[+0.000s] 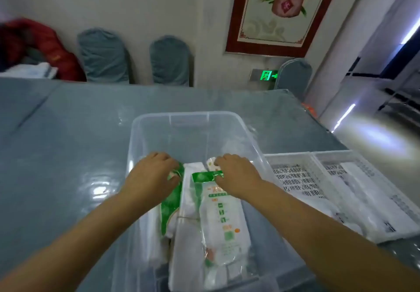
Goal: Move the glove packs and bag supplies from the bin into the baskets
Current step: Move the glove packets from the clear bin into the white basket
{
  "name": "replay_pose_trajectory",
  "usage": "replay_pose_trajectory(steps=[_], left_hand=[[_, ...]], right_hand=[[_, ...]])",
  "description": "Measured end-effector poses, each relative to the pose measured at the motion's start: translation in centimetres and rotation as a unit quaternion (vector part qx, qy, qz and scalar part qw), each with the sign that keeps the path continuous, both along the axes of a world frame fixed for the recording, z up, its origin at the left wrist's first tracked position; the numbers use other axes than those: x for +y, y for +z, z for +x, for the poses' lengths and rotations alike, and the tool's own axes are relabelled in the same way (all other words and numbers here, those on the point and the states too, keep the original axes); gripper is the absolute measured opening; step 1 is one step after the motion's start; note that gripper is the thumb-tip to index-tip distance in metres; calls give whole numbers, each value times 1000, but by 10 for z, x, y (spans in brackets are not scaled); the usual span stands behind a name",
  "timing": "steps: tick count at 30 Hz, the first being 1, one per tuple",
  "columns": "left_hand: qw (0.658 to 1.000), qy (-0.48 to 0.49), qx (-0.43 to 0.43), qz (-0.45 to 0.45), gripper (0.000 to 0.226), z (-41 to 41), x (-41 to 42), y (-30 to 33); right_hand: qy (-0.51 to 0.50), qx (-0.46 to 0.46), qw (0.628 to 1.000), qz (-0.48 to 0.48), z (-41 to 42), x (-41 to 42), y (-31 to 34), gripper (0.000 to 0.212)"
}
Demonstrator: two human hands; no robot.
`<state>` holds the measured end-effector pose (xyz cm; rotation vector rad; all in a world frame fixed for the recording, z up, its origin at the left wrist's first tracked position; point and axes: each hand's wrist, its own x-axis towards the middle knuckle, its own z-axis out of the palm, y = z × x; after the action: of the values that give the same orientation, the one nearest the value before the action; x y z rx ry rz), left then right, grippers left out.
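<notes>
Clear plastic bin (193, 123) at frame centre on glossy desk (68, 132), left hand (152, 173) pinching green-edged pack (171, 205), right hand (236, 173) gripping crinkly printed pack (221, 223), white lattice baskets (295, 178) right

Both hands (154, 173) (236, 173) curled, gripping.

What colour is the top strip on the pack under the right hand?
Green, on a mostly white pack; clearest in the head view.

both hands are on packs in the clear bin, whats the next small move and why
Probably lift the pack the right hand pinches by its green top straight up out of the clear bin, then swing it right. The white baskets sit just beside the bin on that side, and the left hand already grips another green-edged pack.
</notes>
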<state>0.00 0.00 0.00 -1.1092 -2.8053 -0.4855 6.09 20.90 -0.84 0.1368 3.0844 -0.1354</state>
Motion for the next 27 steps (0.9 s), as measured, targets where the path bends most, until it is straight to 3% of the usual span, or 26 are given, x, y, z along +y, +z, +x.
replay_pose_trajectory(steps=[10, 16, 19, 22, 27], left_hand=[[994, 103, 7, 42, 24, -5, 6, -5], [993, 115, -1, 7, 24, -5, 10, -6], [993, 112, -17, -18, 24, -3, 10, -5], [993, 101, -60, -25, 29, 1, 14, -4], [973, 85, -197, 88, 32, 9, 27, 3]], right_hand=[[96, -297, 949, 44, -67, 19, -52, 56], [129, -386, 912, 40, -71, 19, -47, 41], [188, -333, 923, 35, -74, 19, -22, 21], [245, -209, 947, 12, -75, 27, 16, 30], [291, -31, 947, -129, -74, 44, 57, 15]])
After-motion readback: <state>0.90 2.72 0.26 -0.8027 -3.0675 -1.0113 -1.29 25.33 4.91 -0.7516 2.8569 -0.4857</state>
